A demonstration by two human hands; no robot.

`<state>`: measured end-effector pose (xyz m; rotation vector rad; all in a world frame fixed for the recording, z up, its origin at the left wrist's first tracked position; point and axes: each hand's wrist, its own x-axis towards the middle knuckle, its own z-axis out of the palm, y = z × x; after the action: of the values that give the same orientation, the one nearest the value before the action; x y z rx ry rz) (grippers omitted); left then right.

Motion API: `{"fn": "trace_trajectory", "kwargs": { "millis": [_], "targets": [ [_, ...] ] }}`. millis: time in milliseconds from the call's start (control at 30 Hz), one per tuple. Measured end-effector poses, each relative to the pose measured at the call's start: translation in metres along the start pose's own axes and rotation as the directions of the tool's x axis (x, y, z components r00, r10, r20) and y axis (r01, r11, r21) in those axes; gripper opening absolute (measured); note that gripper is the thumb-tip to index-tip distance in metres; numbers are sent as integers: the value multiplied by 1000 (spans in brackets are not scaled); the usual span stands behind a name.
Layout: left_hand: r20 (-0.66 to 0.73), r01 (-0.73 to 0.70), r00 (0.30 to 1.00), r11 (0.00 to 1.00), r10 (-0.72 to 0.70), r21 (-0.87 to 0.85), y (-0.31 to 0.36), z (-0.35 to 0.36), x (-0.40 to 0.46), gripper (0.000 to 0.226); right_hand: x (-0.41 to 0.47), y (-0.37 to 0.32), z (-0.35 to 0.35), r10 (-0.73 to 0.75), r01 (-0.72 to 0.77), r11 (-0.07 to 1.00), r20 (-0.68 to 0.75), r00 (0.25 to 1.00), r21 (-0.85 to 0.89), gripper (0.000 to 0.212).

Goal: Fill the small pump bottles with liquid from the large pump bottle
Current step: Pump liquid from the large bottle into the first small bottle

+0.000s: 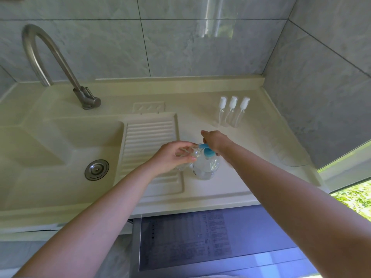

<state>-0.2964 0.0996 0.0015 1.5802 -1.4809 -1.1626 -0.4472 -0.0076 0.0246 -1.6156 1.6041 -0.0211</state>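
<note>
Gray tiles cover the wall behind a pale counter with a sink set into it. A curved metal tap stands at the back, and a round metal drain sits in the sink bottom. Next to the sink is a ribbed washboard part.

On the counter stands the big clear bottle with a blue pump on top. The right hand rests on the pump with its fingers curled over the pump head. The left hand holds a small clear bottle, fingers wrapped round it, tipped up close to the blue spout. The small bottle has no cap on.

Three more small bottles with white pump tops stand in a row at the back of the counter, close together and well apart from the hands. I cannot tell what is inside them.
</note>
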Motion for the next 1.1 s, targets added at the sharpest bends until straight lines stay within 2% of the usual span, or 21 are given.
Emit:
{"fn": "trace_trajectory", "kwargs": {
  "millis": [100, 267, 400, 500, 700, 833, 1100],
  "targets": [
    [5, 2, 1000, 1000, -2, 6, 0, -1, 2, 40, -1, -1, -1, 10, -10, 1000, 1, 1000, -5, 34],
    [13, 4, 1000, 1000, -4, 23, 1, -1, 2, 40, 3, 2, 5, -35, 29, 996, -75, 997, -80, 31],
    [18, 6, 1000, 1000, -6, 30, 3, -1, 2, 39, 1, 4, 7, -39, 28, 995, -122, 992, -95, 37],
    [13, 5, 1000, 999, -5, 36, 3, -2, 2, 39, 0, 1, 6, -33, 22, 995, -106, 994, -97, 37],
    [15, 15, 1000, 999, -16, 44, 4, -2, 2, 44, -3, -5, -3, 4, -2, 996, 28, 1000, -84, 45],
    [7, 11, 1000, 999, -11, 31, 5, -1, 1, 41, -1, -2, -1, -5, 4, 997, -14, 1000, -78, 29],
    [13, 24, 1000, 998, -25, 64, 0, 0, 1, 47, 0, 3, 5, -69, 58, 986, -69, 995, -155, 30]
  ]
}}
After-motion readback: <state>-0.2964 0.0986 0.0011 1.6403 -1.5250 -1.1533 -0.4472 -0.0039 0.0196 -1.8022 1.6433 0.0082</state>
